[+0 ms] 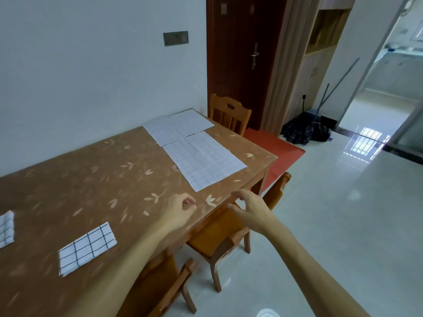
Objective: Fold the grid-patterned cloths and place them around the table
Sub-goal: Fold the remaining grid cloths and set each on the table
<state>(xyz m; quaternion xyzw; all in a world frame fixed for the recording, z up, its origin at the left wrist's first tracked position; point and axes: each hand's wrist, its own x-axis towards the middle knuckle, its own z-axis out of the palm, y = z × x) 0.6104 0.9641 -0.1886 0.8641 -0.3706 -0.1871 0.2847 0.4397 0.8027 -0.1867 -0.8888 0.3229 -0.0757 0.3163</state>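
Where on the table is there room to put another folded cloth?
The table's middle is bare, between the folded cloth and the near open cloth. The far end is crowded: the far open cloth touches the near one.

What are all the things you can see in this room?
Unfolded cloths: two, white with faint grid, far end of the table.
Folded cloths: two, white with dark grid, near edge; one cut off at left.
Table: one, brown with leaf print, against the wall.
Chairs: three, orange wood, one at far end, two tucked along the near side.
Door: one, dark red-brown, shut.
Mat: one, red, on the floor.
Hands: left hand and right hand, bare, empty, reaching over the table edge.
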